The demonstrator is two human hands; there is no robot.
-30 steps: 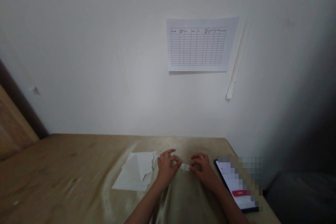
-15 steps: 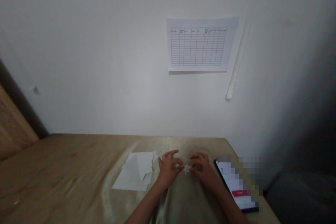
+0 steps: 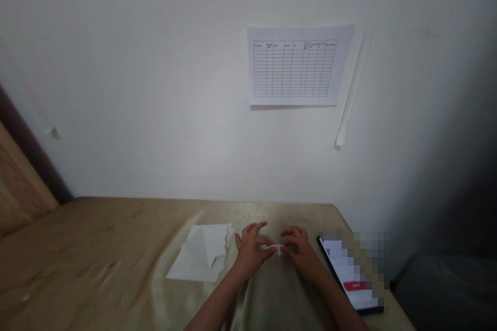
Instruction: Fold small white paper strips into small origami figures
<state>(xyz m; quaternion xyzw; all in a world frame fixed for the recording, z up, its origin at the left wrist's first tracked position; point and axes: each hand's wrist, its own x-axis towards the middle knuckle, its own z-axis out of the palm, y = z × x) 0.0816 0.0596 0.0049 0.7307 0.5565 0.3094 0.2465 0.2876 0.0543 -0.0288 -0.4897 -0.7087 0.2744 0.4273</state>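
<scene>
Between my two hands is a small folded piece of white paper (image 3: 278,250), held just above the table. My left hand (image 3: 251,248) pinches its left side between thumb and forefinger, with the other fingers raised. From the other side, my right hand (image 3: 297,246) grips it with thumb and fingertips, the remaining fingers curled above. Much of the paper is covered by the fingertips, so its exact shape is hard to make out. Left of my left hand lies a loose pile of white paper sheets (image 3: 192,261), some with torn edges.
A phone (image 3: 351,282) with a lit, partly pixelated screen lies right of my right forearm. The table (image 3: 116,269) has a shiny, wrinkled brown cover and meets a white wall. A printed grid sheet (image 3: 293,70) hangs there. Wooden furniture (image 3: 23,181) stands at the left edge.
My left thumb and forefinger have shifted slightly right, closer to my right fingertips, and cover more of the small paper. The pile and the phone stay in place.
</scene>
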